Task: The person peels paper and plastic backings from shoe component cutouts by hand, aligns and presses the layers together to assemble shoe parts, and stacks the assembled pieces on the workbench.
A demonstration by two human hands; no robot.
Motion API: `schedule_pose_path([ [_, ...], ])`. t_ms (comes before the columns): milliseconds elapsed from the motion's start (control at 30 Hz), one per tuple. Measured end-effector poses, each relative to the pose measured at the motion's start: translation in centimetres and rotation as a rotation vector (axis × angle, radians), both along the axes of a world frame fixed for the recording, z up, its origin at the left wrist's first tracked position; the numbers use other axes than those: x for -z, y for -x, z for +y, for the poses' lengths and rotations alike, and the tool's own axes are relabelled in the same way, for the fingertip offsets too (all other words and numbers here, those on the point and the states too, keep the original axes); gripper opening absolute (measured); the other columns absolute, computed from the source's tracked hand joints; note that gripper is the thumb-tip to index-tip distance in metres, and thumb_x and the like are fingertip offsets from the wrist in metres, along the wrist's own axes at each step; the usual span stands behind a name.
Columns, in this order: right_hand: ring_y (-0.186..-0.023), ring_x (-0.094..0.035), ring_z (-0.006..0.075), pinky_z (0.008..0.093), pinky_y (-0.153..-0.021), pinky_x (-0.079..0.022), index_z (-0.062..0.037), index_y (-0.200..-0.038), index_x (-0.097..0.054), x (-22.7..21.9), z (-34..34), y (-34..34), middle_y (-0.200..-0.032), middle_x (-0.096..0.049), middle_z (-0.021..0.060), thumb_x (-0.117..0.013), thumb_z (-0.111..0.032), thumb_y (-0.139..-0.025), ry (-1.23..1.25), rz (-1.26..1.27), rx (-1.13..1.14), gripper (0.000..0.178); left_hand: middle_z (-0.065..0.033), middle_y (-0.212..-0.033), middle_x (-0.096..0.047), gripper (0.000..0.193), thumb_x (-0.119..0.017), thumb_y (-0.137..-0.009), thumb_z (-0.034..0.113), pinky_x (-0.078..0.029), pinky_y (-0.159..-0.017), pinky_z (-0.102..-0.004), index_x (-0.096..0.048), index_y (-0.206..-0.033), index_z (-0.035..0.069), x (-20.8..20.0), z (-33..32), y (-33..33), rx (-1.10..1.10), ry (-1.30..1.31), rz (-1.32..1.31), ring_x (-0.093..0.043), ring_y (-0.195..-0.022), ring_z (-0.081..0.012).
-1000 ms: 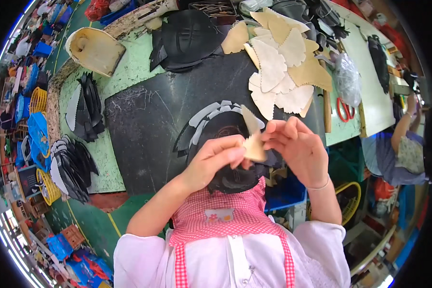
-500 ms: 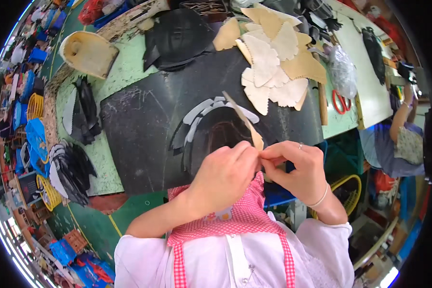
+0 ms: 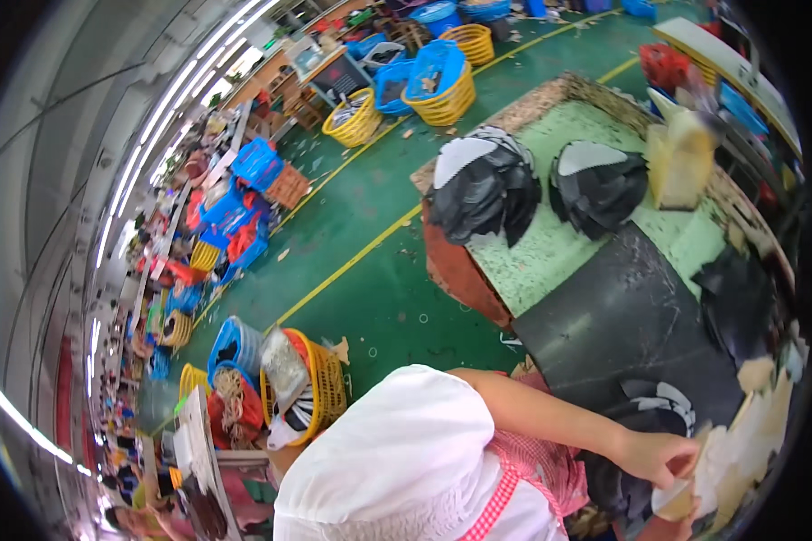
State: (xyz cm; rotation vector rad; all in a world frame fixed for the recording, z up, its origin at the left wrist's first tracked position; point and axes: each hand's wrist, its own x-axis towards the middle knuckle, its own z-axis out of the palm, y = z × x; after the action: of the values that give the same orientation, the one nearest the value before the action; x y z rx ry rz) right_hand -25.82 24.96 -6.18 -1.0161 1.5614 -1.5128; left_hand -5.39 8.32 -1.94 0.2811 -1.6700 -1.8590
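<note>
At the lower right my left hand is closed, its thumb and fingers pinching a small cream-coloured cut piece. Just below it, my right hand shows only in part; its fingers close on the lower edge of the same piece. Close by is a pile of cream cut pieces, blurred and bent at the picture's rim. Left of my hands, black cut pieces with pale grey-white edges lie fanned on a dark mat. The thin pale blade-like tool is not discernible now.
On the green tabletop stand two bundles of black pieces and a cream hollow form. More black pieces lie at the right. Yellow baskets stand on the green floor behind my left side.
The view has swung far to the left, so my hands now appear at the lower right. Both hands now hold a cream piece, near the cream pile; the blade-like tool no longer shows.
</note>
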Motion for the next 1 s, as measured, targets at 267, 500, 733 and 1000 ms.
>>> schedule_pose_path([
  [267,-0.102,-0.062,0.0288,0.0407,-0.089,-0.052,0.0018,-0.127,-0.056,-1.4,1.0,7.3,-0.12,-0.063,0.0173,-0.069,-0.024,-0.096,-0.286,0.351,-0.136,0.042,-0.0187,-0.107,-0.065,0.041,-0.045,-0.069,-0.007,-0.068,-0.057,-0.0371,-0.076,-0.095,0.001,-5.0,-1.9,-4.1,0.585,-0.149,-0.378,-0.069,-0.091,-0.0317],
  [500,-0.135,-0.048,0.0403,0.0493,-0.115,-0.034,-0.0022,-0.122,-0.061,-10.2,-2.5,-4.5,-0.141,-0.055,0.0219,-0.072,-0.013,-0.076,-0.048,0.835,-0.155,0.048,-0.0124,-0.117,-0.071,0.056,-0.046,-0.066,0.0,-0.057,-0.089,-0.0317,-0.072,-0.115,-0.002,-2.9,-2.0,-5.9,0.529,-0.463,-0.278,-0.066,-0.104,-0.0206],
  [733,-0.063,-0.065,0.0077,0.0206,-0.056,-0.054,0.0012,-0.09,-0.062,-8.9,-5.1,-5.6,-0.078,-0.069,0.003,-0.071,-0.001,-0.092,-0.525,-0.133,0.037,0.009,-0.0208,-0.119,-0.069,0.057,-0.039,-0.103,0.042,-0.063,-0.07,-0.0354,-0.059,-0.131,-0.004,-1.5,-6.1,-8.3,0.256,-0.938,-0.462,-0.072,-0.1,-0.0324],
  [1000,-0.059,-0.066,0.0087,0.0221,-0.053,-0.051,0.0035,-0.086,-0.061,-7.1,-8.0,-4.0,-0.067,-0.067,0.0056,-0.074,-0.007,-0.091,-0.556,0.153,0.015,0.018,-0.0054,-0.068,-0.068,0.024,-0.069,-0.096,0.02,-0.052,-0.052,-0.0226,-0.069,-0.091,-0.003,-2.4,-7.0,-4.4,0.08,-0.154,-0.91,-0.066,-0.057,-0.0095],
])
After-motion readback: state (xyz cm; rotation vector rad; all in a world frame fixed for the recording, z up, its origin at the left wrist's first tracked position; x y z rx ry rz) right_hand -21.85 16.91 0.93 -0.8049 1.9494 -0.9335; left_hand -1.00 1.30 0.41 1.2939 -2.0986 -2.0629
